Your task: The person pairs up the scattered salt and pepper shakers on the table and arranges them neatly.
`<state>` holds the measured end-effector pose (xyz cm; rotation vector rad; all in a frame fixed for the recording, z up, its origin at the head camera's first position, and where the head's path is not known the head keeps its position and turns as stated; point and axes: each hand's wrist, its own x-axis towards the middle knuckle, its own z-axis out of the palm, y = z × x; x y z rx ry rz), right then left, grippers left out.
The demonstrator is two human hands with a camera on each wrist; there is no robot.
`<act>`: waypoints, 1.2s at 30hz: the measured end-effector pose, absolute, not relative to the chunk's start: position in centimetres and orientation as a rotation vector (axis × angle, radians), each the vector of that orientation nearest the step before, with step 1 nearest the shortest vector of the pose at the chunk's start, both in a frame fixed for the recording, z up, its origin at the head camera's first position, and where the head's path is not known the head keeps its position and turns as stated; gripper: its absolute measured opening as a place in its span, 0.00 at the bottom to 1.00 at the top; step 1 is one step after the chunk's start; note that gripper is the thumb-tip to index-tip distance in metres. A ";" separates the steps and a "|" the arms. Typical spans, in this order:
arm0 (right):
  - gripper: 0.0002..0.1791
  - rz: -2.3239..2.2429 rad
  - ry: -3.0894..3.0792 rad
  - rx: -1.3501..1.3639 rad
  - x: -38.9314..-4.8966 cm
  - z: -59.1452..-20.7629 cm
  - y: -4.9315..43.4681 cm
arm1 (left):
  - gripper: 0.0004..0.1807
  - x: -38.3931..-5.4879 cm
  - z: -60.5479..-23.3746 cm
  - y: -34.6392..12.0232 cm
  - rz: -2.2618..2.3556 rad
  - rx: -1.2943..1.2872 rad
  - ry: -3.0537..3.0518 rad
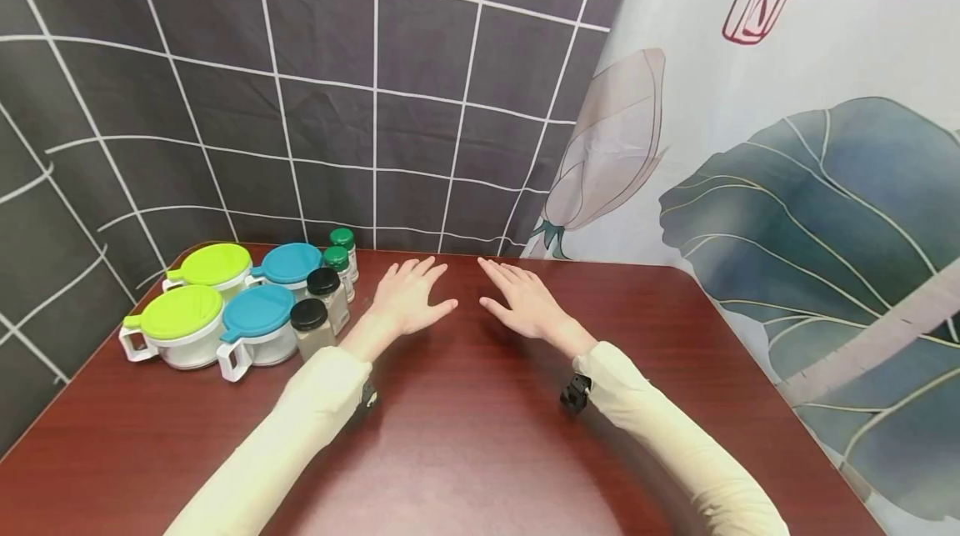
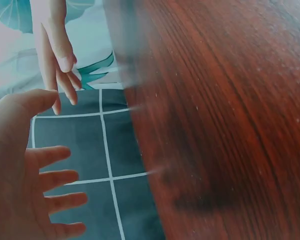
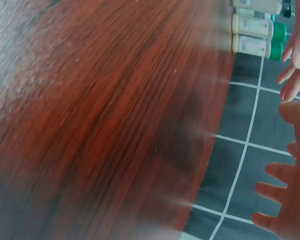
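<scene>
Both hands are held out over the far part of the reddish-brown wooden table, palms down and fingers spread. My left hand holds nothing; its thumb points toward the other hand. Nearest to it on the left are two clear jars with black lids and two small shakers with green caps. My right hand is likewise bare, fingers straight and pointing forward and left. A gap separates the two thumbs. In the left wrist view the left hand shows in front, its fingers apart.
At the table's left stand two white-handled pots with lime-green lids and two with blue lids. A dark grid-patterned cloth hangs behind the table. A white curtain with lotus prints covers the right side.
</scene>
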<state>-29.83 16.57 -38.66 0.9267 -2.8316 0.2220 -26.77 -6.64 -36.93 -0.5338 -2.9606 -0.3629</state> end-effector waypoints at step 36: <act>0.32 0.293 -2.615 0.980 -29.0 -38.0 12.7 | 0.31 -25.1 -34.9 -8.0 -0.446 -0.472 -2.756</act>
